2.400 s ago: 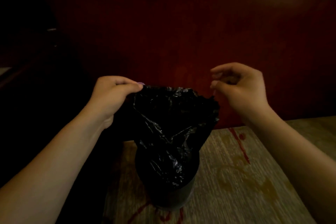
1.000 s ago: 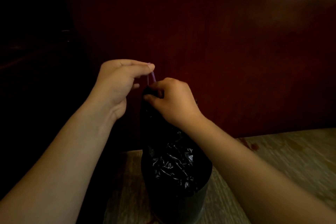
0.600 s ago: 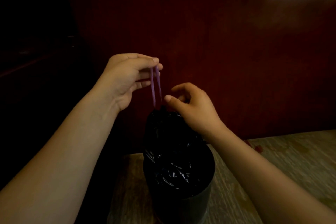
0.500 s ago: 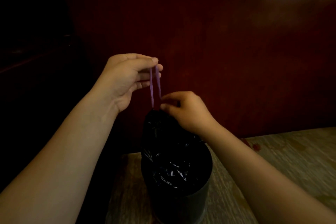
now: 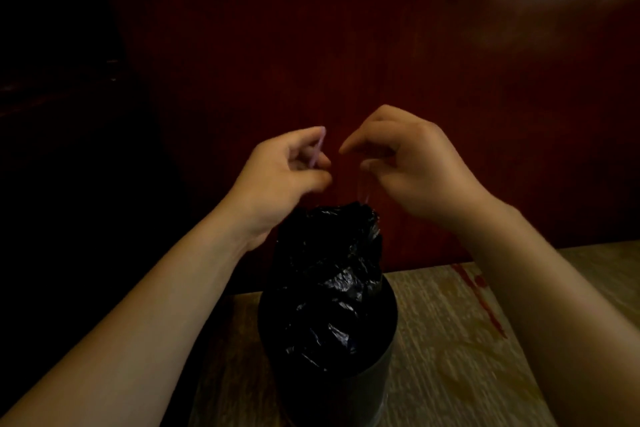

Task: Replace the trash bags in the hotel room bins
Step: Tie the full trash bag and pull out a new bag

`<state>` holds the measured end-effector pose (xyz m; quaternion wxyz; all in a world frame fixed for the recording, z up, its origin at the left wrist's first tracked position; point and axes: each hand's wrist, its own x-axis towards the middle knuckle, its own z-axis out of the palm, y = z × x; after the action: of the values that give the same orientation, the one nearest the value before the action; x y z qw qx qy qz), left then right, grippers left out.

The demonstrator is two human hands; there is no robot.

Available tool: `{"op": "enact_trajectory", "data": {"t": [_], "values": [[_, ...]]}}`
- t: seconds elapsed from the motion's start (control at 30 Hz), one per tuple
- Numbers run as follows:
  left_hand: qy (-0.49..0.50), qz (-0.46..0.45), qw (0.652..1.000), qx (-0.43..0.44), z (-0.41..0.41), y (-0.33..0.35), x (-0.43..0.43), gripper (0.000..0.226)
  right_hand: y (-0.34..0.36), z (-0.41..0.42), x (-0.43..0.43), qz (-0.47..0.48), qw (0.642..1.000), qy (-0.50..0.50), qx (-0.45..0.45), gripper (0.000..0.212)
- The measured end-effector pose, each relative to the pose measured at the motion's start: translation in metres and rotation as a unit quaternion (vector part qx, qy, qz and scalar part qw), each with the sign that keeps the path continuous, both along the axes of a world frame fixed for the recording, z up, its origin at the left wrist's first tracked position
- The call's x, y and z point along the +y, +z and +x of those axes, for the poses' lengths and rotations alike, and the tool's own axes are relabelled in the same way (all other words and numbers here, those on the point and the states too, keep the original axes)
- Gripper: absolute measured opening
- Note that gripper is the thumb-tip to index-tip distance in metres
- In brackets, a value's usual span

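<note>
A black trash bag point(image 5: 332, 274) stands gathered at its top inside a dark round bin point(image 5: 382, 381) on the floor. My left hand point(image 5: 280, 177) hovers just above the bag's left side and pinches a thin purple drawstring point(image 5: 318, 147). My right hand point(image 5: 412, 163) is above the bag's right side, fingers curled round a faint, blurred strand of drawstring point(image 5: 365, 189) that runs down to the bag's neck. Both hands sit a short gap apart.
A dark red wooden panel point(image 5: 381, 62) rises right behind the bin. The bin stands on a patterned beige carpet point(image 5: 450, 340) with red marks. To the left everything is very dark furniture point(image 5: 69, 149).
The bag's mouth was wide open, then gathered shut. My right hand left the bag's neck and rose to the right with a string; my left hand dropped lower.
</note>
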<state>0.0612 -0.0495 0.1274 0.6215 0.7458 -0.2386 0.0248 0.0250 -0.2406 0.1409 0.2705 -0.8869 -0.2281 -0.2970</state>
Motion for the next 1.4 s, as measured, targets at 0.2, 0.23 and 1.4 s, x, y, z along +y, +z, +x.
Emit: {"op": "enact_trajectory", "data": {"t": [0.2, 0.23, 1.4], "values": [[-0.030, 0.027, 0.999, -0.001, -0.002, -0.011, -0.008, 0.040, -0.009, 0.006, 0.014, 0.045, 0.997, 0.030, -0.063, 0.023], [-0.014, 0.017, 1.000, -0.018, 0.000, -0.012, -0.008, 0.033, -0.011, 0.007, 0.016, 0.050, 0.996, 0.034, -0.065, 0.022], [0.043, -0.034, 0.972, 0.228, 0.013, -0.016, 0.026, 0.015, -0.066, 0.017, 0.040, 0.230, 0.946, 0.053, 0.220, 0.008]]}}
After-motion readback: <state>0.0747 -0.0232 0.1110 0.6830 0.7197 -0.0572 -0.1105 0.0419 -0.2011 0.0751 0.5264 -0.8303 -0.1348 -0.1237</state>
